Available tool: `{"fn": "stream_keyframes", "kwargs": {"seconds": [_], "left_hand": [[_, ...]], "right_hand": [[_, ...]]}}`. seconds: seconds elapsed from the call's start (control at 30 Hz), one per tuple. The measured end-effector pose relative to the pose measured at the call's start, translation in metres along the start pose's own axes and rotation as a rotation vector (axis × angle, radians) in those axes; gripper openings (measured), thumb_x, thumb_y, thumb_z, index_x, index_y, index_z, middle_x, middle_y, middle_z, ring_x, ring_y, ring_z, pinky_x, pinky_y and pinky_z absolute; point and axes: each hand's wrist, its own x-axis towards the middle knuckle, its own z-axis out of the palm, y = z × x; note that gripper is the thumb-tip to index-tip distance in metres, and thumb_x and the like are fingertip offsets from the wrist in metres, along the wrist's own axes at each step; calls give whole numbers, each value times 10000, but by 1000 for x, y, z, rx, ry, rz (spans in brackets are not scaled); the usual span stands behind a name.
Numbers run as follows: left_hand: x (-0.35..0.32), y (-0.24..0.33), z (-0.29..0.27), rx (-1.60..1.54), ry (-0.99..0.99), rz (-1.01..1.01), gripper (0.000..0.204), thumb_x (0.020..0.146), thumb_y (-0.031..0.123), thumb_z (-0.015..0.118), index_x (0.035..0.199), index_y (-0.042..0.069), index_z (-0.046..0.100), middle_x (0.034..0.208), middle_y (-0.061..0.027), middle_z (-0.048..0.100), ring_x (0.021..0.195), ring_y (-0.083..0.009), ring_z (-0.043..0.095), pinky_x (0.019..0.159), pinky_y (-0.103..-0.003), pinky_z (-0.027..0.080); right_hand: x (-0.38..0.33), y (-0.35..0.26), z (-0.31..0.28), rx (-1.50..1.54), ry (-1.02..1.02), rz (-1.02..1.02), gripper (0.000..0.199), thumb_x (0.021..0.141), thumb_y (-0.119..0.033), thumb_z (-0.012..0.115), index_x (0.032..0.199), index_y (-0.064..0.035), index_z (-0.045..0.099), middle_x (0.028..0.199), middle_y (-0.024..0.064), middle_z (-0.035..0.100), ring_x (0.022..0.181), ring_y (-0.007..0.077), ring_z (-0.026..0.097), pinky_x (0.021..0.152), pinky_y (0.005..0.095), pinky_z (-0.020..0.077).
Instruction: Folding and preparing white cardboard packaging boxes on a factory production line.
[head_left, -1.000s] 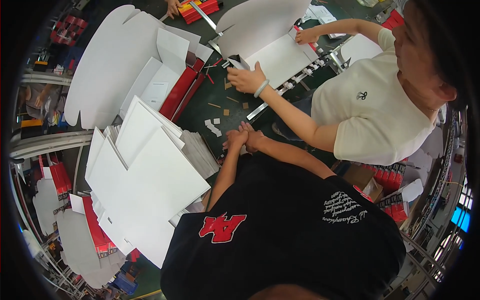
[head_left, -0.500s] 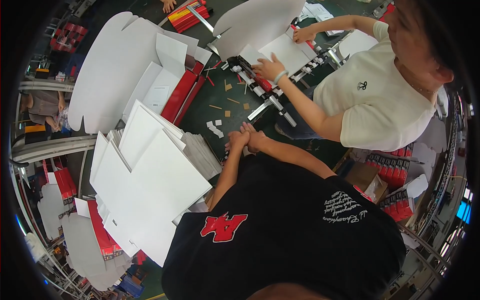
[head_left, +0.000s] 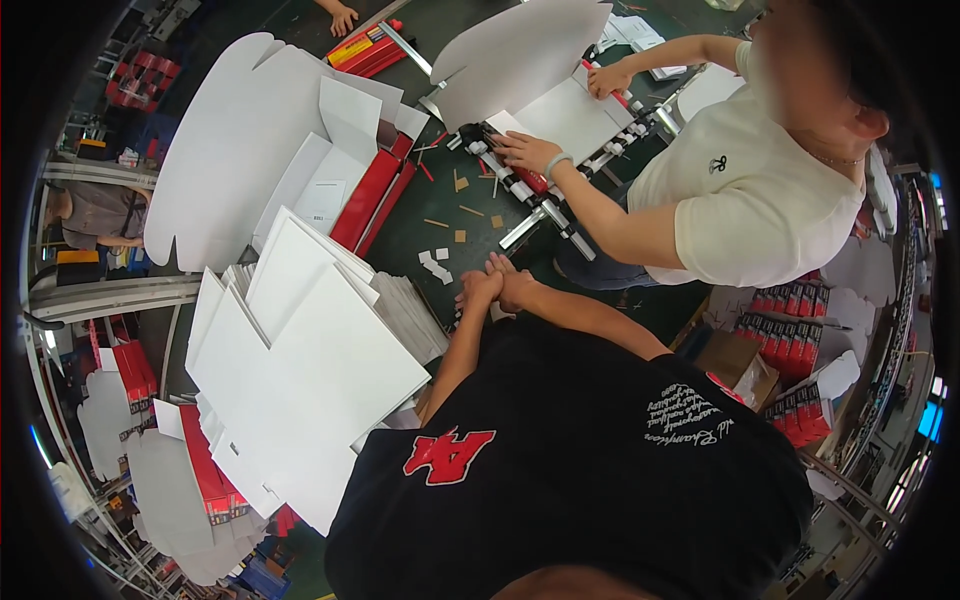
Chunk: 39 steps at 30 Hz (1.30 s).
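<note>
The left hand (head_left: 482, 288) and right hand (head_left: 514, 284) are brought together at the near side of the green desk (head_left: 400, 232), pressed against each other; whether anything is gripped between them cannot be told, as the palms are hidden. Just left of the left forearm, white card sheets (head_left: 340, 350) are piled unevenly, with corners overhanging. They are judged light, fairly stiff and smooth enough to slide, easily creased; a sheet would best be taken by two opposite edges. Just beyond the hands, small white pieces (head_left: 436, 267) are scattered, flat and probably best pinched at a corner. Farther off, an open red box (head_left: 372, 203) is seen, and a white panel (head_left: 575, 125) is touched by a co-worker (head_left: 740, 210).
</note>
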Motion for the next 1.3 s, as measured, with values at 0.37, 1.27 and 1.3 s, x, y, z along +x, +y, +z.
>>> {"fn": "stream_keyframes", "kwargs": {"seconds": [0.37, 1.27, 1.3], "left_hand": [[0, -1, 3, -161, -80, 17, 869, 794, 514, 481, 1245, -185, 229, 1298, -365, 345, 1244, -489, 308, 1058, -542, 164], [64, -33, 43, -39, -20, 83, 795, 798, 515, 406, 1241, -141, 331, 1293, -339, 329, 1228, -478, 271, 1029, -504, 210], [95, -50, 52, 35, 102, 115, 661, 785, 411, 449, 1160, -131, 493, 1202, -310, 486, 1172, -401, 453, 1001, -418, 335]], "right_hand": [[-6, -4, -2, -100, -18, 53, 884, 813, -400, 555, 1440, -84, 18, 1506, 90, -96, 1394, 229, -41, 1052, 487, 232], [-3, -22, -3, -153, 33, 36, 956, 744, -378, 614, 1442, -89, 28, 1503, 107, -104, 1389, 271, -71, 1042, 513, 231], [2, -33, -5, -160, 60, -4, 960, 740, -374, 619, 1443, -92, 29, 1505, 105, -97, 1389, 273, -66, 1038, 521, 232]]}}
